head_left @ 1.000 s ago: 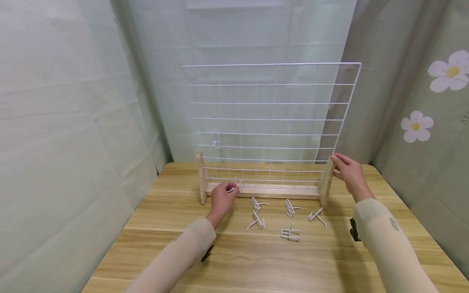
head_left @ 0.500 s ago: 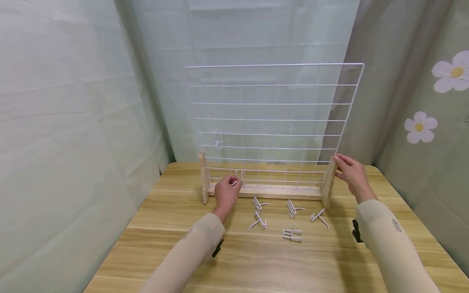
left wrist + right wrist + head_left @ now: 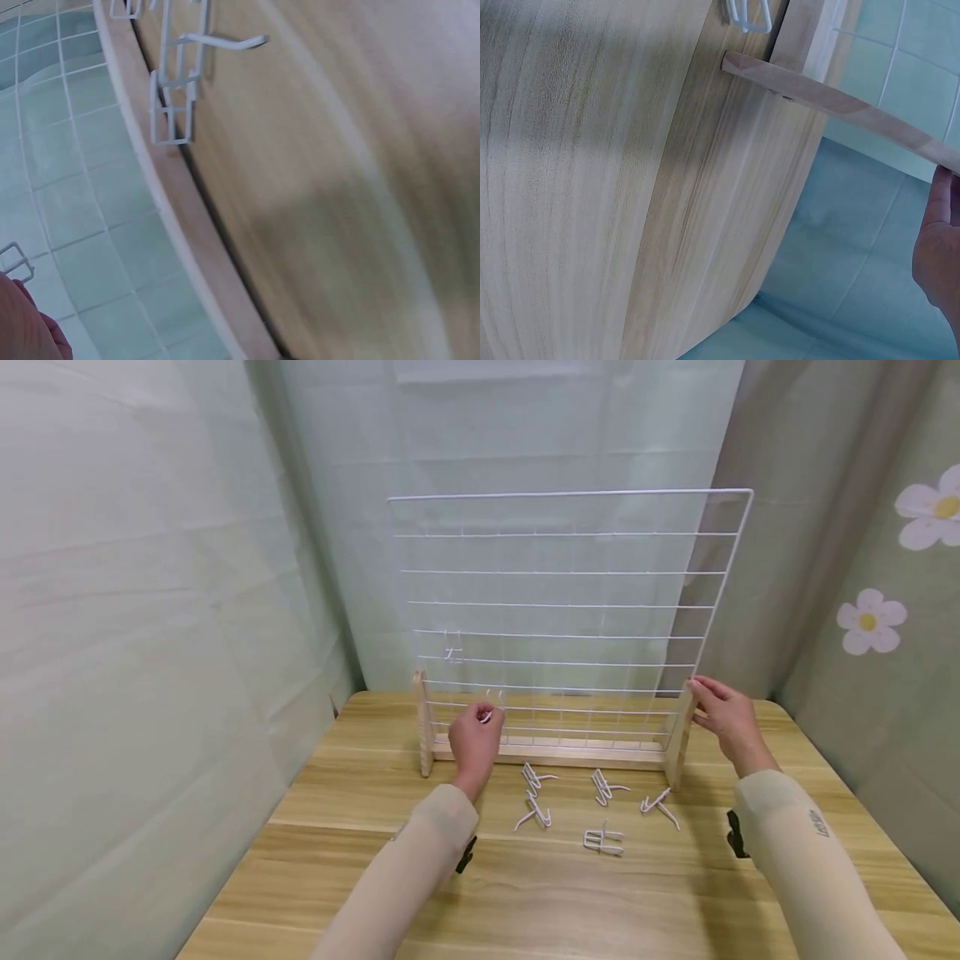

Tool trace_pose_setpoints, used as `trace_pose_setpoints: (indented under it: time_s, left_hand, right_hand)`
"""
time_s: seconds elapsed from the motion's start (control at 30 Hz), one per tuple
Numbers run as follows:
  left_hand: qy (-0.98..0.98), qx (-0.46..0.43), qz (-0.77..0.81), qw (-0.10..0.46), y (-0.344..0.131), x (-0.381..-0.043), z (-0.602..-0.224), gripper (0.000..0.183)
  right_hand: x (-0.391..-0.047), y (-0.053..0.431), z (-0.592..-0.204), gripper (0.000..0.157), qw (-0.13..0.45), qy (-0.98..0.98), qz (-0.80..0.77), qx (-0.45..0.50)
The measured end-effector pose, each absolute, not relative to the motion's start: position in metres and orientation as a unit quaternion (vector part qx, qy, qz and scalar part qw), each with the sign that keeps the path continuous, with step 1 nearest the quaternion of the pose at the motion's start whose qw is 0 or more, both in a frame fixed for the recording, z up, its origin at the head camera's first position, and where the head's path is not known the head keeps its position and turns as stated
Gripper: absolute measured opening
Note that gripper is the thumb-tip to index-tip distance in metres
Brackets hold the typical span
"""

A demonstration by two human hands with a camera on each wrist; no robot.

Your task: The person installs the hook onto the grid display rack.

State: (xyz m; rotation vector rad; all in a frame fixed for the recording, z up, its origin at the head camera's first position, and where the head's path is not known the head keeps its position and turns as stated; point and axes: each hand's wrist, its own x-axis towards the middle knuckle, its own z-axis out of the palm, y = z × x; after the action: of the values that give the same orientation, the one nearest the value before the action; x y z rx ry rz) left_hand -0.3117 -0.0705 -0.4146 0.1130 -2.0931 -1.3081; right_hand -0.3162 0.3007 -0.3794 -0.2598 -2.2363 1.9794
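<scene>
My left hand [image 3: 476, 739] pinches a white wire hook [image 3: 501, 698] in front of the lower left part of the white wire grid rack [image 3: 570, 494]. In the left wrist view, the looped end of this hook [image 3: 28, 264] shows beyond the fingers, against the grid; the rest is hidden by the hand. With thumb and fingers, my right hand [image 3: 731, 720] grips the top of the rack's right wooden side post [image 3: 678, 739]. The right wrist view has the fingers at the end of that post [image 3: 840, 101]. Another white hook [image 3: 453, 651] hangs on the grid at left.
Several white double-wire hooks lie on the wooden table before the rack, among them a front one [image 3: 603, 839] and a right one [image 3: 660, 806]. The rack's wooden base bar [image 3: 570, 755] runs between the posts. Pale curtains [image 3: 150, 652] surround the table.
My left hand has risen along the grid with the hook, from near the base bar to a few wires higher. The right hand keeps its hold on the post. The head view has shifted slightly.
</scene>
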Motion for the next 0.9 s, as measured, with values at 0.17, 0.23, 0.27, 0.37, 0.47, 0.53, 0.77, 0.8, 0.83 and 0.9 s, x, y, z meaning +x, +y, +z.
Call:
trace_pose_setpoints:
  time_s: [0.17, 0.23, 0.27, 0.37, 0.47, 0.53, 0.77, 0.8, 0.83, 0.9]
  left_hand:
    - [-0.794, 0.045, -0.502, 0.339, -0.069, -0.316, -0.403, 0.005]
    - [-0.792, 0.046, -0.502, 0.345, -0.07, -0.318, -0.398, 0.005]
    - [-0.789, 0.047, -0.504, 0.348, -0.07, -0.318, -0.396, 0.005]
    - [-0.783, 0.047, -0.507, 0.357, -0.07, -0.321, -0.389, 0.005]
    - [-0.772, 0.047, -0.518, 0.365, -0.07, -0.323, -0.382, 0.005]
    - [-0.766, 0.044, -0.522, 0.373, -0.069, -0.324, -0.377, 0.006]
    - [-0.759, 0.059, -0.521, 0.386, -0.065, -0.328, -0.36, 0.007]
    - [-0.758, 0.062, -0.521, 0.387, -0.065, -0.329, -0.358, 0.007]
    - [-0.758, 0.064, -0.52, 0.389, -0.064, -0.329, -0.356, 0.007]
    - [-0.757, 0.065, -0.517, 0.394, -0.063, -0.33, -0.351, 0.008]
  right_hand:
    - [-0.315, 0.3, -0.379, 0.068, 0.075, -0.746, 0.657, -0.081]
    - [-0.314, 0.3, -0.378, 0.065, 0.075, -0.737, 0.667, -0.076]
    - [-0.314, 0.301, -0.378, 0.063, 0.075, -0.732, 0.673, -0.073]
    - [-0.314, 0.301, -0.377, 0.053, 0.073, -0.72, 0.687, -0.066]
    - [-0.313, 0.302, -0.377, 0.041, 0.074, -0.719, 0.689, -0.06]
    - [-0.313, 0.302, -0.378, 0.039, 0.075, -0.714, 0.694, -0.056]
    - [-0.313, 0.304, -0.378, 0.055, 0.077, -0.72, 0.687, -0.056]
    - [-0.313, 0.304, -0.378, 0.057, 0.077, -0.726, 0.681, -0.056]
    - [-0.313, 0.304, -0.378, 0.058, 0.077, -0.725, 0.683, -0.056]
    - [-0.313, 0.304, -0.379, 0.058, 0.078, -0.712, 0.696, -0.053]
